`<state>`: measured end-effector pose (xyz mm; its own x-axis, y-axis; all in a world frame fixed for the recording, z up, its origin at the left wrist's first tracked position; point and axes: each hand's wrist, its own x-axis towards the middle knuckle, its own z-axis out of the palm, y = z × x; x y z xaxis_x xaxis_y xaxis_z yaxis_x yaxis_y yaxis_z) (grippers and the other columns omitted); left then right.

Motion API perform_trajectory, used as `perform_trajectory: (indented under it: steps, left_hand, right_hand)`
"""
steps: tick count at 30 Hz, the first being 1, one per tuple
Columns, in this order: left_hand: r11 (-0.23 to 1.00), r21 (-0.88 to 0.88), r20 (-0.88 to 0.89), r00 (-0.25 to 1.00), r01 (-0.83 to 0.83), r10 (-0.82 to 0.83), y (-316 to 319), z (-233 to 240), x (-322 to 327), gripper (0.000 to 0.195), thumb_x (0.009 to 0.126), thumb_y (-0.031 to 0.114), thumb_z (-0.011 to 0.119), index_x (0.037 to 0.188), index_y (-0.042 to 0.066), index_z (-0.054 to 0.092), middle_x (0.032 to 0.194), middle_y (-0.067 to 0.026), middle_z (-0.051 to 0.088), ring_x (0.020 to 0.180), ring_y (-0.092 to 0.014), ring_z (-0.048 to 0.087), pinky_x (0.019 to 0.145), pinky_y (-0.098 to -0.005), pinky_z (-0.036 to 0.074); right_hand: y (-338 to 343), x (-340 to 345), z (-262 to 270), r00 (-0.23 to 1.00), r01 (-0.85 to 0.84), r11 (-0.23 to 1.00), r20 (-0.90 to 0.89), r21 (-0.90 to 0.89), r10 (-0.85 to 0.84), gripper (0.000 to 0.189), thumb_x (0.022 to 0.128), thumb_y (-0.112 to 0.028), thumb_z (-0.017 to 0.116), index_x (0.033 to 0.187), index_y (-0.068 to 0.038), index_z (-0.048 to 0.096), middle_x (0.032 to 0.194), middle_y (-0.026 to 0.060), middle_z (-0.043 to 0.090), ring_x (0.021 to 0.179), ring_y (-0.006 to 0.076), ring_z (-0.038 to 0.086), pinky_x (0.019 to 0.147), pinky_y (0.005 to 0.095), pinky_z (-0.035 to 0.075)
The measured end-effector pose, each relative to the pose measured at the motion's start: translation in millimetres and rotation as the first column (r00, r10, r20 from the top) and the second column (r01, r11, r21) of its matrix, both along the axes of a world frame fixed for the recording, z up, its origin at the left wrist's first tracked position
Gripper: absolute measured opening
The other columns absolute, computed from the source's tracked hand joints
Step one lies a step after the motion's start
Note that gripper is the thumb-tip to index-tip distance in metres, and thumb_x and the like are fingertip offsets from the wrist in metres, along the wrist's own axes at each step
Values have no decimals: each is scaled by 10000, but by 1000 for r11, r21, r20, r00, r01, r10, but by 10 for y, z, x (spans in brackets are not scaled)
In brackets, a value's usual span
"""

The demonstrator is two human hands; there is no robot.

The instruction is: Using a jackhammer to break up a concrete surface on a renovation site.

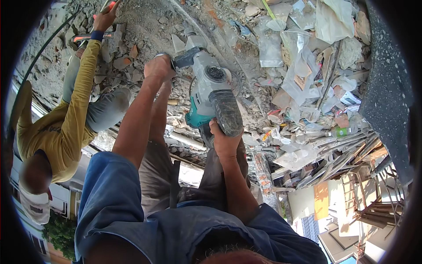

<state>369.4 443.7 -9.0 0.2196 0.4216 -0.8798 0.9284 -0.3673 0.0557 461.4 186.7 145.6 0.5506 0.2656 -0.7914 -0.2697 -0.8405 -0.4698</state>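
Note:
A grey and teal demolition hammer [205, 84] is tilted over the broken ground in front of me, its nose pointing away. My left hand [159, 68] is wrapped around the side handle that sticks out near the front. At the back, my right hand [226, 142] grips the rear handle, close to the dusty dark housing [225, 110]. The chuck [188, 31] meets the rubble at the top, where dust and grey debris make the bit hard to see. A pale broken slab piece [178, 43] lies beside the nose.
A co-worker in a yellow shirt [62, 135] crouches at left, one arm stretched towards the rubble. Beside them lies an orange-and-black tool [84, 37]. Plastic sheets [298, 71], a bottle [344, 131] and wood strips [343, 150] litter the right, below a dark speckled slab [384, 85].

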Motion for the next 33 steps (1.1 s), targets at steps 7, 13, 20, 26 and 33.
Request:
perform_trajectory:
  steps: [7, 13, 20, 26, 33]
  left_hand:
    - [997, 16, -58, 995, -74, 75, 327, -154, 136, 375, 712, 244, 708, 1048, 77, 708, 1088, -165, 700, 1048, -328, 666, 878, -403, 536]
    - [1000, -13, -31, 999, 28, -29, 516, -93, 187, 332, 749, 201, 659, 1045, 61, 713, 1092, -186, 695, 1050, -330, 666, 880, -407, 530]
    - [995, 30, -61, 994, 91, -89, 454, 188, 176, 387, 771, 235, 640, 1123, 81, 691, 1135, -182, 683, 1086, -316, 654, 904, -403, 523]
    - [1000, 30, -61, 998, 5, -4, -230, 504, -166, 390, 768, 336, 672, 1081, 105, 697, 1076, -170, 699, 1035, -325, 670, 880, -409, 534]
    - [989, 147, 76, 997, 16, -28, -422, 273, -210, 355, 762, 365, 650, 984, 98, 723, 973, -180, 709, 941, -351, 683, 824, -445, 542]
  right_hand:
    - [734, 220, -18, 971, 35, 991, 232, 132, -65, 339, 754, -123, 769, 1031, 19, 636, 903, 109, 701, 811, 216, 683, 750, 337, 513]
    - [718, 300, -162, 998, 56, 988, -13, 146, -55, 358, 750, -169, 805, 1008, 21, 644, 960, 88, 691, 859, 194, 661, 768, 338, 506]
    - [607, 146, -40, 922, 350, 913, -247, 209, -297, 349, 736, -160, 838, 943, 20, 622, 864, 49, 665, 748, 138, 630, 720, 302, 505]
    - [304, 31, 737, 958, 259, 929, -192, 262, -213, 261, 764, -112, 830, 914, -19, 638, 780, -6, 627, 672, 66, 572, 652, 217, 469]
    - [196, -27, 658, 981, 194, 928, -92, 319, -173, 241, 775, -104, 821, 891, -22, 627, 774, -13, 622, 678, 69, 573, 651, 232, 467]
